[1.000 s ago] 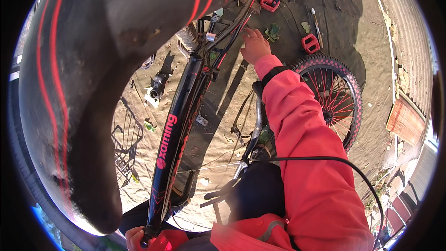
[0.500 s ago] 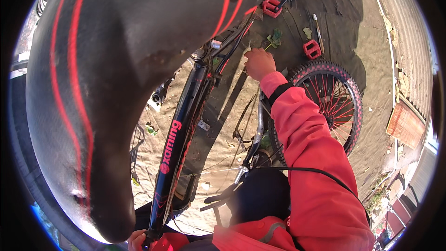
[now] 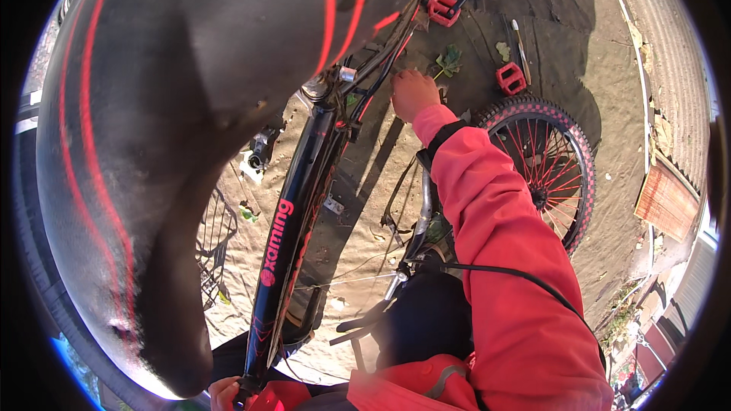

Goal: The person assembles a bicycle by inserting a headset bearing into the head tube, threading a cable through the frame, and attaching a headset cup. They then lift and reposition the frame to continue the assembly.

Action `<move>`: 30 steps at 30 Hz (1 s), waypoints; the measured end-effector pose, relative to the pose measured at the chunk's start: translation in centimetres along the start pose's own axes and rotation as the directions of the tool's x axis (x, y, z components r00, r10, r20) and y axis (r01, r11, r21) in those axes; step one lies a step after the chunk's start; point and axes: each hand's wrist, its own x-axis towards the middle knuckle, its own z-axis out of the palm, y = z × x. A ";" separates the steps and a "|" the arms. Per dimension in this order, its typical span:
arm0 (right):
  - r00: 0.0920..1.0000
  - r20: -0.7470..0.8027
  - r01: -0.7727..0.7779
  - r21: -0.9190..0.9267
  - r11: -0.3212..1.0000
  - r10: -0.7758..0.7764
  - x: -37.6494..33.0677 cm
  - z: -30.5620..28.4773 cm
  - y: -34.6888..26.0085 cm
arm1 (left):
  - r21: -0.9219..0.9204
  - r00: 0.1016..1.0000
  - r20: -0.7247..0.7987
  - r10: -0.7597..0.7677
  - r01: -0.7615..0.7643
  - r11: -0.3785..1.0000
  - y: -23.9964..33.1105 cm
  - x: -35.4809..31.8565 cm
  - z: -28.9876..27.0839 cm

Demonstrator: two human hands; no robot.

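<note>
A black bicycle saddle point(image 3: 99, 183) with red lines fills the left side, very close. Below it a dark bicycle frame point(image 3: 293, 190) with pink lettering runs slantwise down to the lower edge. My left hand point(image 3: 223, 393), partly cut off by that edge, is closed around the frame's lower end. My right hand point(image 3: 415, 95) reaches far forward, just right of the frame's upper tubes. Its fingers are curled in, and what they may hold is hidden beneath them. A red sleeve covers my right arm.
Right of my forearm lies a wheel point(image 3: 539, 196) with red spokes. Two red pedals, one point(image 3: 511, 78) beside a thin stick point(image 3: 521, 49), are on the dark ground sheet. A handlebar point(image 3: 423, 213) lies under my arm. An orange-brown board point(image 3: 666, 202) rests at right.
My right hand has shifted slightly left, closer to the frame, with its forearm. The saddle and the frame's upper end have also moved a little left in view. My left hand stays put.
</note>
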 end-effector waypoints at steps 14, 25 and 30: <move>0.999 0.034 -0.036 0.016 0.999 0.035 0.8 -0.7 0.2 | 0.001 1.000 0.004 -0.013 0.013 1.000 -0.1 -0.5 0.0; 0.997 0.076 0.025 -0.060 0.998 -0.021 -1.1 0.4 -0.5 | -0.006 1.000 0.007 -0.018 0.018 1.000 -0.1 0.0 0.0; 0.999 0.024 0.029 0.043 0.999 -0.030 -2.1 0.4 0.4 | -0.012 1.000 0.006 -0.022 0.022 1.000 -0.2 -0.1 0.2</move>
